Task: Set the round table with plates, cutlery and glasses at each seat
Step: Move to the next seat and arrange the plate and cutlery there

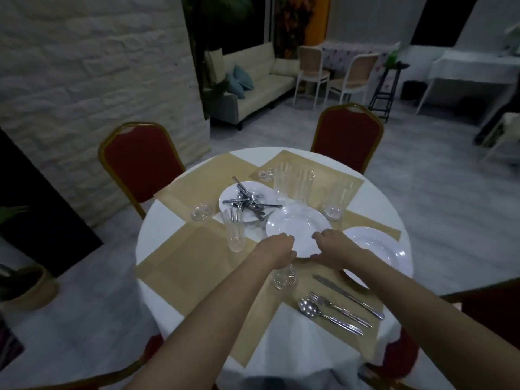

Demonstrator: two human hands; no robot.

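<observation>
Near the middle of the table (377, 201) our left hand (277, 250) and right hand (330, 244) grip a plate (294, 223); only one place (334, 277) looks set.

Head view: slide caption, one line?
Left hand and right hand hold a white plate at the round table, beside a second plate piled with cutlery.

A person's left hand (277, 250) and right hand (330, 246) grip the near rim of a white plate (295, 223) on the round table (160, 220). Beyond that plate, to its left, a second plate (264, 192) bears a heap of cutlery (246, 199). A third plate (377, 249) lies just right of it. A knife (347, 296), fork (337, 308) and spoon (326, 313) lie on its near side.
</observation>
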